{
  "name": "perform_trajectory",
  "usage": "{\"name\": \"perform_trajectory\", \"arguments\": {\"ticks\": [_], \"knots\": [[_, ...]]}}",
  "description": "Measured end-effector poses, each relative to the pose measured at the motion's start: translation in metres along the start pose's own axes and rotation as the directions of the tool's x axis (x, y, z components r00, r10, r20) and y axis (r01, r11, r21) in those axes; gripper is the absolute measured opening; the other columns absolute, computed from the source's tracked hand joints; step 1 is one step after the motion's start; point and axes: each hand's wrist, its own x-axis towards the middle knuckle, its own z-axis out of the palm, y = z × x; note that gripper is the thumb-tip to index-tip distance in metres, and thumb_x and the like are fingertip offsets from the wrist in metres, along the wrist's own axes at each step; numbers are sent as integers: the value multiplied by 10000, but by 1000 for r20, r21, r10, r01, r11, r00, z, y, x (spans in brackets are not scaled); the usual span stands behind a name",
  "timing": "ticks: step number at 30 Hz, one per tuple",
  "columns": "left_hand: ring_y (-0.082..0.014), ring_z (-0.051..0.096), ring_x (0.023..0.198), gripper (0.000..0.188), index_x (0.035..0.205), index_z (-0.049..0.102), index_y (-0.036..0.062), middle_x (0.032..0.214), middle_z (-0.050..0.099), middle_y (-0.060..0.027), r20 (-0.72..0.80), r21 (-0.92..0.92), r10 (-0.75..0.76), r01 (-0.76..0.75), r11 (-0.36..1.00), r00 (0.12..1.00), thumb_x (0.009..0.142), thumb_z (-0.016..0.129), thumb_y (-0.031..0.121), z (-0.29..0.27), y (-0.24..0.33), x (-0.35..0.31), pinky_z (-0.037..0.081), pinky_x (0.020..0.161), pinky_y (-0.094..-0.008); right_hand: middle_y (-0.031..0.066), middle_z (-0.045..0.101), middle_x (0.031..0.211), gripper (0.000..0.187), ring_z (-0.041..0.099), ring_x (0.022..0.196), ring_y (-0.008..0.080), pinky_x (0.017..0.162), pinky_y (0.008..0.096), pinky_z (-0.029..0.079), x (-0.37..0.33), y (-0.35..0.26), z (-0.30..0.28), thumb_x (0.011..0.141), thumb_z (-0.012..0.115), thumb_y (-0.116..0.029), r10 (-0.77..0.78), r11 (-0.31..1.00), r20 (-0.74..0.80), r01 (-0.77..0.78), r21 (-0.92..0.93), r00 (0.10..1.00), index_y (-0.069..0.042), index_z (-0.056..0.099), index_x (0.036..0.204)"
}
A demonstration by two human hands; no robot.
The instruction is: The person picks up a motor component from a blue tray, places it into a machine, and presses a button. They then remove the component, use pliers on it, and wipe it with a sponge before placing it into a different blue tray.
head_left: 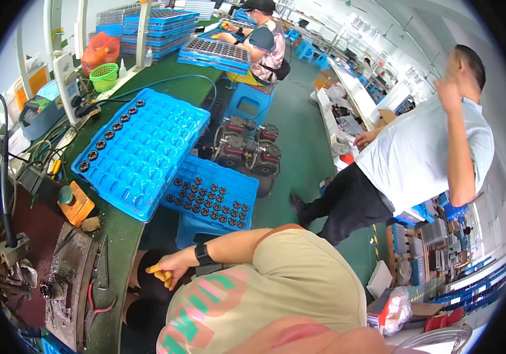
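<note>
My right hand (pixel 169 269) rests over my dark-clothed thigh, beside the green workbench edge. Yellow covers sit on some of its fingers, which are loosely bent and a little apart; nothing shows between them. A black watch (pixel 204 254) is on that wrist. My left hand is out of view. On the bench nearby lie red-handled pliers (pixel 96 304) and a dirty metal fixture (pixel 69 289) strewn with shavings. A blue tray (pixel 147 133) with round pockets holds one row of small dark round parts (pixel 100 144). Below it, another blue tray (pixel 238 187) carries several such parts (pixel 206 202).
A blue stool (pixel 189 233) stands under the lower tray. Motor-like machines (pixel 247 147) are on the floor beyond. A person in a light shirt (pixel 424 153) stands at right; another (pixel 262 47) sits at the bench's far end. An orange holder (pixel 76 203) and a green basket (pixel 104 75) are on the bench.
</note>
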Motion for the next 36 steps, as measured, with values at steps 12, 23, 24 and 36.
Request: {"name": "perform_trajectory", "arguments": {"ticks": [12,23,24,36], "knots": [[-278,541,1051,367,1238,569,-38,1175,573,-172,76,-39,264,-261,964,962,963,603,203,-42,36,40,439,909,-385,79,546,670,346,621,668,255,710,470,572,-1,2,-12,1010,498,-324,6,995,97,-16,102,995,-62,559,792],[-262,531,1038,342,1206,572,-36,1166,557,-172,118,839,143,-175,515,983,957,607,196,-27,139,50,431,914,-372,78,594,692,458,642,691,251,742,450,563,-2,1,-14,992,517,-436,-10,1000,193,11,-6,981,-24,609,814],[-262,531,1038,342,1206,572,-36,1166,557,-172,115,844,144,-173,507,983,957,607,196,-27,141,49,431,914,-372,97,636,760,459,655,732,254,748,446,564,-13,-4,-4,994,512,-432,-6,998,184,19,-67,983,0,637,899],[-236,534,990,339,1185,580,-29,1123,569,-148,-433,617,-294,519,591,852,949,618,212,-12,152,51,443,877,-350,-54,386,567,450,421,609,147,645,306,375,-246,-148,-7,968,556,-430,-775,230,-467,878,419,426,-172,431,621]]}}
